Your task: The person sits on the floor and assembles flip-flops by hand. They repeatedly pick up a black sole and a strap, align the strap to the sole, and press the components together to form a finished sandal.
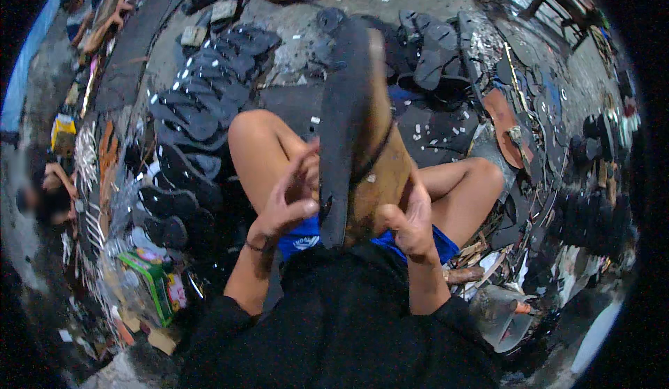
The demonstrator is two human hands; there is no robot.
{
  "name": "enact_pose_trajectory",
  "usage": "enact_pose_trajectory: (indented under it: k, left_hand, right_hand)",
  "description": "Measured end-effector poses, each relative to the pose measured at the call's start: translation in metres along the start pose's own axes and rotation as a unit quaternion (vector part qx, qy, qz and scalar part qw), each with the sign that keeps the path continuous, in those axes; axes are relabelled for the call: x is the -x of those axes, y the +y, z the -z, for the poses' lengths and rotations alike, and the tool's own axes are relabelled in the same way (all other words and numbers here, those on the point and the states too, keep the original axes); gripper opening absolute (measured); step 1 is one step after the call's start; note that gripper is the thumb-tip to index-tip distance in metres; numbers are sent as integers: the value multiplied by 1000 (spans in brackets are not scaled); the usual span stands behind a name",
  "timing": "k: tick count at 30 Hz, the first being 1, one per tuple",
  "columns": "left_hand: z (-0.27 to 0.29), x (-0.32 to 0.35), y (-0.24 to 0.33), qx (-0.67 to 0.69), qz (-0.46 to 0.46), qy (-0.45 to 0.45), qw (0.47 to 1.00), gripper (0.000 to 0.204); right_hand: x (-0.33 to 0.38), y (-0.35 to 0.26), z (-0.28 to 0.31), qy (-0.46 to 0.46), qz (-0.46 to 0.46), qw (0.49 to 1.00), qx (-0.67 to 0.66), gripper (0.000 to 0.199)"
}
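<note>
My left hand (291, 197) is curled with its fingers pinching the left edge of a long dark rubber sole (345, 120), which stands nearly upright between my knees and leans away from me. My right hand (411, 223) is closed around the lower right side of a brown board (382, 173) that sits just behind the sole, thumb up against its face. Both rest against my lap, over blue shorts (304, 235), with my bare knees spread to either side. Out to my left, a row of finished dark sandals (191, 120) lies overlapping on the ground, with a green box (150, 281) near my left elbow. Ahead and to the right, more loose sandals (432, 51) and cut rubber scraps cover the floor. A person (49, 194) crouches at the far left rim.
</note>
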State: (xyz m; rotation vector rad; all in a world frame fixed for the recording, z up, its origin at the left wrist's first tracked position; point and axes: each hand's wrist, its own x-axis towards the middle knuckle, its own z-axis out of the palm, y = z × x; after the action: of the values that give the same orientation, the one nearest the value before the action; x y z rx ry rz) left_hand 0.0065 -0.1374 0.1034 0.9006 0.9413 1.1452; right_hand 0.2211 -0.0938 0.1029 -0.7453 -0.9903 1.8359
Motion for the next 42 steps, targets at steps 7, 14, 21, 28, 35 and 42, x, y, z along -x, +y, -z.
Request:
enact_pose_trajectory:
  k: [7, 14, 21, 28, 35, 42]
  left_hand:
    - [-31, -73, -17, 218, -47, 125, 967, 86]
    - [12, -91, 11, 139, -64, 181, 971, 87]
    - [-26, -86, -11, 525, 96, -57, 844, 97]
    - [-63, -82, -51, 526, 128, -111, 833, 81]
    - [-67, -77, -42, 498, 151, -101, 848, 84]
    - [-68, -38, -39, 112, 128, -25, 985, 53]
  right_hand:
    - [10, -10, -9, 19, 83, 925, 370, 74]
    - [37, -33, 14, 18, -71, 985, 155, 62]
    - [-25, 33, 84, 201, 61, 816, 538, 57]
    - [-88, -37, 68, -7, 168, 893, 417, 29]
    - [-118, -32, 68, -112, 152, 873, 449, 19]
    - [-121, -20, 85, -77, 127, 895, 421, 24]
